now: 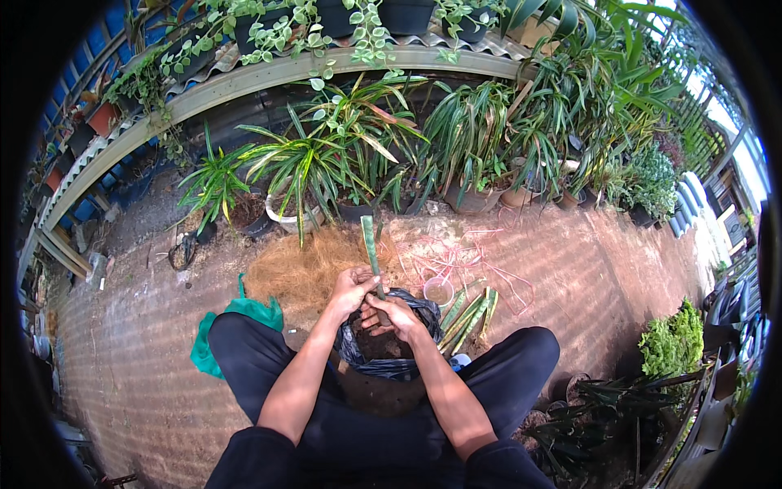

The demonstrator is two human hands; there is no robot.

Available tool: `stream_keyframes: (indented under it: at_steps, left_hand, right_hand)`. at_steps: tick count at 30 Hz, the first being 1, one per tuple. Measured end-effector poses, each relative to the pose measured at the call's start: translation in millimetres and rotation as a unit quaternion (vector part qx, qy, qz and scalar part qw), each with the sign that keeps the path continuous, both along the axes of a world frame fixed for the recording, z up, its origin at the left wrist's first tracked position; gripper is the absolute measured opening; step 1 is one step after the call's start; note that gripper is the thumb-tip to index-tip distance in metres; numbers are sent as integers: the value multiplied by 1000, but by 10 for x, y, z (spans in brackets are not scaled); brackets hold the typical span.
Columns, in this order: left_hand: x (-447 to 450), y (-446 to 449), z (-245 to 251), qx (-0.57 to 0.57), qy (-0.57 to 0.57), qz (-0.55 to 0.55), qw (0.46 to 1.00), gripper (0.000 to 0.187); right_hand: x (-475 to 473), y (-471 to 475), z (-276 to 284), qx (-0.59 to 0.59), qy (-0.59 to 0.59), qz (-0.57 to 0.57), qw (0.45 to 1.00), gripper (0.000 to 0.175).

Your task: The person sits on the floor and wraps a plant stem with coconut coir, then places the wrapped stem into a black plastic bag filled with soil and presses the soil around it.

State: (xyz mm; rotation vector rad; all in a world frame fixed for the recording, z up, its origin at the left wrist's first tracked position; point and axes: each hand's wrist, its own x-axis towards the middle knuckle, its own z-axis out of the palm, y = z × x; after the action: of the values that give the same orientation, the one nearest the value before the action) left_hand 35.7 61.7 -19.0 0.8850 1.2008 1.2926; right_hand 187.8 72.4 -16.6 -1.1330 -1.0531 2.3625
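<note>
A cut snake plant leaf (370,244) stands nearly upright between my two hands, its top cut off flat. My left hand (352,291) pinches it partway up. Lower down, my right hand (394,316) grips the leaf near its base, fingers spread beneath it. Both hands are above a black plastic bag (382,368) with its mouth open and dark soil (382,346) inside. The leaf's lower end is partly hidden by my right hand. Several more leaf pieces (467,321) lie on the ground to the right of the bag.
Brown coconut fibre (293,263) is heaped beyond the bag. Pink plastic string (452,260) lies tangled near a clear plastic cup (438,291). A green cloth or bag (208,348) rests beside my left knee. Potted plants (470,147) line the far side under a shelf (391,58).
</note>
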Motion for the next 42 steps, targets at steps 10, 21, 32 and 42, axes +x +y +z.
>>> stream_keyframes:
  at_steps: [10,21,32,42]
  left_hand:
    - [40,-37,-18,76,-20,-79,994,20]
    - [48,-56,111,21,-28,-150,988,28]
    - [3,-7,21,54,-47,-134,988,27]
    - [-52,-24,55,30,-76,-227,970,27]
  right_hand:
    - [-1,-7,-142,63,-92,-44,993,27]
    - [44,11,31,92,-108,62,988,30]
    - [-84,3,-264,222,-120,31,967,25]
    - [120,46,99,56,-19,182,982,38]
